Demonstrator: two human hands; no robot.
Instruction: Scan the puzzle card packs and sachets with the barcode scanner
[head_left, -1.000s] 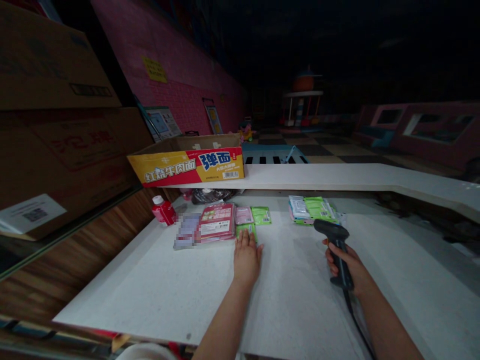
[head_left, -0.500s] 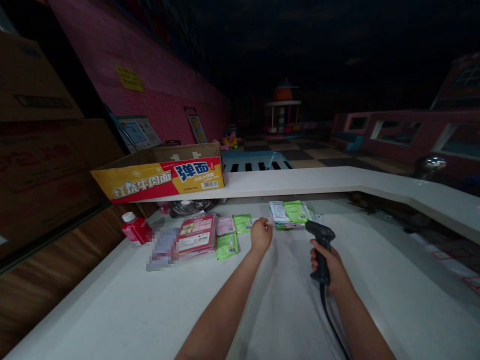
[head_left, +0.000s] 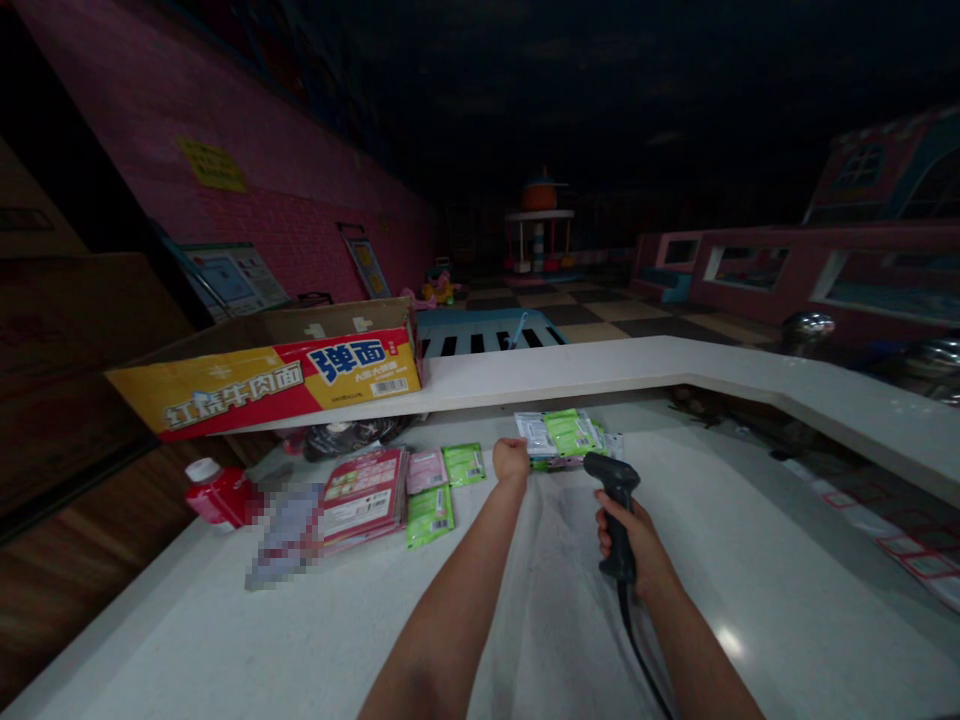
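My right hand [head_left: 637, 545] is wrapped around the handle of a dark grey barcode scanner [head_left: 616, 510], whose head points forward and left; its cable hangs down toward me. My left hand [head_left: 511, 462] is closed at the left edge of a pile of small packets, its fingertips on a silver-white packet [head_left: 534, 434]. A green packet [head_left: 571, 432] lies on top of that pile. To the left of this hand lie a green packet [head_left: 465, 463], another green packet [head_left: 430, 515] and a pink packet [head_left: 427, 471], beside a stack of larger red packets [head_left: 366, 492].
A red bottle with a white cap [head_left: 220, 492] stands at the left of the white counter [head_left: 210, 630]. An open noodle carton [head_left: 285, 378] sits on the raised white ledge [head_left: 570, 372] behind. Coiled dark cable [head_left: 352, 437] lies beneath the ledge. Cardboard boxes [head_left: 67, 340] stand far left.
My left hand has gone from the gap beside the packet pile to its left edge, and its fingers have closed there. The camera view has shifted right; the scanner stays in my right hand.
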